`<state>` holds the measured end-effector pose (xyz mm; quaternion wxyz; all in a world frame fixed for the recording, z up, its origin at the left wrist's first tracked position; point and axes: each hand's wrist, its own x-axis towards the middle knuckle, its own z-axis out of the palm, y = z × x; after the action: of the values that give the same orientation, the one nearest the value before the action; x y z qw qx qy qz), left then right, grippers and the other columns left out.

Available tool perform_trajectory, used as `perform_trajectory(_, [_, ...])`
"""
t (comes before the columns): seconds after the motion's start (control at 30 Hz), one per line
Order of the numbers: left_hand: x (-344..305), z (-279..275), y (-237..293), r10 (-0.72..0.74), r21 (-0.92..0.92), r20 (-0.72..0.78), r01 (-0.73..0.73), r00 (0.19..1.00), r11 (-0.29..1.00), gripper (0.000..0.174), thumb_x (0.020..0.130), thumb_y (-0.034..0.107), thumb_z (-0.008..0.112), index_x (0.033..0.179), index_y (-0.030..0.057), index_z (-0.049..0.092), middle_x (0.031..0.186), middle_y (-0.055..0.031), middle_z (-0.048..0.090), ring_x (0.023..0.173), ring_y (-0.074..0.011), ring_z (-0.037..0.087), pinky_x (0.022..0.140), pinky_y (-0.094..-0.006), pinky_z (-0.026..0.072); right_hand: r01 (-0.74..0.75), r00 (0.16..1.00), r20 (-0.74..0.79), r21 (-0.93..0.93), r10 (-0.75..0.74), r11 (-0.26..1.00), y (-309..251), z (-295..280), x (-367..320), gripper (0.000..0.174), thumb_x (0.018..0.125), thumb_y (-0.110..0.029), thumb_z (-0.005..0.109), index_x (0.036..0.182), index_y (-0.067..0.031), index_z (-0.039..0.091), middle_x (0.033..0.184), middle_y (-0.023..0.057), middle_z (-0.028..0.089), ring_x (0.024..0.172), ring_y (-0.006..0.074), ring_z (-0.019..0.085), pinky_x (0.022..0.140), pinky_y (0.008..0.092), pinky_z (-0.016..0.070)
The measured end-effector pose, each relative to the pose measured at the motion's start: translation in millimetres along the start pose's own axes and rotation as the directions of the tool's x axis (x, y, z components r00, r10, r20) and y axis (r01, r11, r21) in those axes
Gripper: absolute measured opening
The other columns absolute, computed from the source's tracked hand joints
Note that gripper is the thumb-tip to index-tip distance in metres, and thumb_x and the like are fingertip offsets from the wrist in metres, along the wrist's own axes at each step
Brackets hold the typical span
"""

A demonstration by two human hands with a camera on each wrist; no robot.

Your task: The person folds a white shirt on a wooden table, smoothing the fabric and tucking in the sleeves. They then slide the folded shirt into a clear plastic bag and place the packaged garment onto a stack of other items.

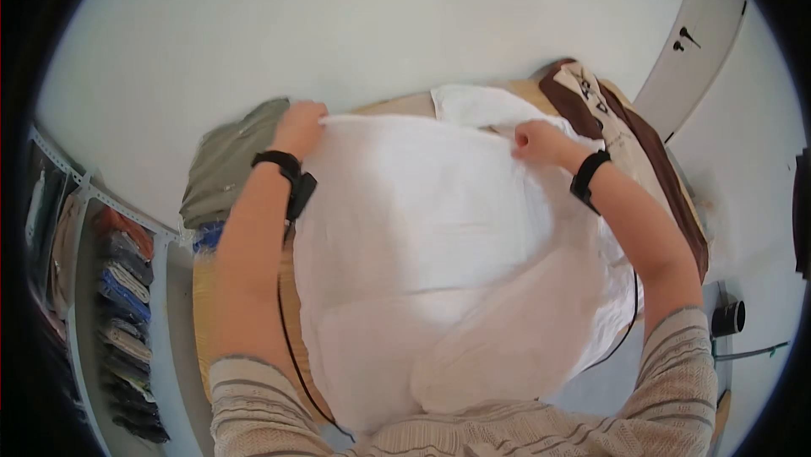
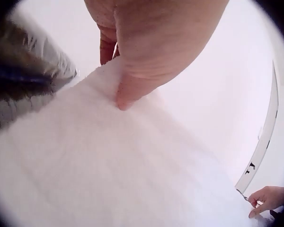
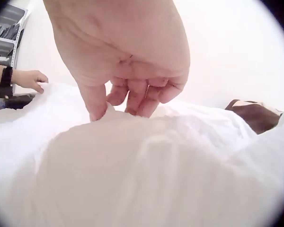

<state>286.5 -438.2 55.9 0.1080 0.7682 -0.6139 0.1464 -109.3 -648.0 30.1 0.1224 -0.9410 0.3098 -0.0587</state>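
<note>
A wide white cloth (image 1: 448, 195) spreads in front of the person, its far edge held up between the two hands. The left hand (image 1: 302, 129) pinches that edge near its left corner; in the left wrist view the thumb (image 2: 125, 97) lies on the near face of the cloth. Further right, the right hand (image 1: 547, 144) grips the same edge. Seen from the right wrist, a small fold of cloth stands up between thumb and curled fingers (image 3: 137, 97). The lower part of the cloth hangs toward the person's body in loose folds.
More white fabric (image 1: 486, 104) lies behind on the wooden table (image 1: 203, 313). A grey-green garment (image 1: 232, 165) in clear plastic sits at the left, a brown and cream garment (image 1: 625, 123) at the right. Shelves at far left hold folded clothes (image 1: 127, 305). Black cables hang beside both arms.
</note>
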Motion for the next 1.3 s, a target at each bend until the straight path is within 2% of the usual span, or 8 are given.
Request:
perform_trajectory(0.2, [-42,-64,14,0.085,-0.085,-0.031,-0.087,0.996,0.993,0.007,0.079,0.009,0.061,0.084,0.0046,0.063,0.086,-0.0125,0.060,0.089,-0.0332,0.055,0.077,-0.0429,0.0449,0.043,0.997,0.052,0.239,-0.057,0.970,-5,-19,-27,0.023,0.069,-0.017,0.071,0.086,-0.0062,0.058,0.082,0.0127,0.064,0.081,0.0302,0.061,0.071,0.0377,0.0468])
perform_trajectory(0.47, [-114,-94,49,0.180,-0.132,-0.062,-0.187,0.982,0.973,0.020,0.073,0.000,0.062,0.091,0.0059,0.055,0.084,-0.0108,0.057,0.086,-0.0318,0.054,0.074,-0.0409,0.0442,0.132,0.991,0.009,-0.140,-0.132,0.981,5,-16,-37,0.021,0.069,-0.008,0.063,0.090,-0.0095,0.062,0.089,0.0108,0.067,0.088,0.0312,0.062,0.074,0.0402,0.0479])
perform_trajectory(0.8, [-150,-60,58,0.318,-0.041,0.058,-0.316,0.946,0.948,0.021,0.070,-0.001,0.062,0.087,0.0078,0.054,0.084,-0.0087,0.055,0.088,-0.0293,0.053,0.075,-0.0393,0.0441,0.083,0.995,-0.055,-0.104,-0.089,0.991,7,-8,-38,0.015,0.072,-0.010,0.062,0.087,-0.0104,0.063,0.088,0.0110,0.067,0.087,0.0320,0.062,0.076,0.0413,0.0469])
perform_trajectory(0.97, [-162,-49,65,0.363,-0.009,0.228,-0.371,0.903,0.929,0.022,0.069,-0.002,0.060,0.087,0.0077,0.056,0.087,-0.0069,0.057,0.090,-0.0265,0.054,0.077,-0.0374,0.0436,0.387,0.919,0.001,-0.190,-0.394,0.902,6,-10,-44,0.016,0.072,-0.014,0.067,0.086,-0.0084,0.064,0.090,0.0085,0.065,0.091,0.0296,0.060,0.079,0.0407,0.0445])
perform_trajectory(1.1, [-165,-56,65,0.337,-0.077,0.334,-0.331,0.880,0.941,0.024,0.069,0.000,0.059,0.092,0.0071,0.059,0.090,-0.0065,0.058,0.092,-0.0271,0.054,0.080,-0.0377,0.0437,0.489,0.872,0.103,-0.228,-0.479,0.842,3,-7,-42,0.017,0.072,-0.013,0.067,0.088,-0.0074,0.065,0.092,0.0075,0.066,0.093,0.0298,0.061,0.080,0.0397,0.0453])
perform_trajectory(1.2, [-152,-52,53,0.300,-0.139,0.363,-0.267,0.882,0.954,0.028,0.068,0.004,0.059,0.096,0.0057,0.061,0.092,-0.0076,0.058,0.093,-0.0282,0.055,0.084,-0.0389,0.0431,0.290,0.950,0.131,-0.039,-0.283,0.956,-7,-13,-35,0.018,0.071,-0.007,0.067,0.089,-0.0034,0.065,0.096,0.0075,0.066,0.092,0.0283,0.060,0.082,0.0371,0.0468])
perform_trajectory(1.27, [-145,-48,50,0.253,-0.108,0.108,-0.241,0.962,0.964,0.041,0.069,0.009,0.064,0.110,0.0056,0.059,0.106,-0.0109,0.059,0.107,-0.0298,0.053,0.095,-0.0410,0.0398,0.140,0.985,0.072,0.168,-0.154,0.976,-17,-14,-32,0.023,0.073,-0.011,0.070,0.095,-0.0036,0.064,0.102,0.0098,0.065,0.092,0.0273,0.060,0.083,0.0363,0.0475])
perform_trajectory(1.3, [-144,-45,49,0.248,-0.105,0.109,-0.237,0.963,0.966,0.041,0.069,0.009,0.064,0.110,0.0056,0.059,0.106,-0.0109,0.059,0.107,-0.0298,0.053,0.095,-0.0410,0.0398,0.145,0.985,0.072,0.171,-0.159,0.975,-18,-10,-30,0.023,0.073,-0.011,0.070,0.095,-0.0036,0.064,0.102,0.0098,0.065,0.092,0.0273,0.060,0.083,0.0363,0.0475])
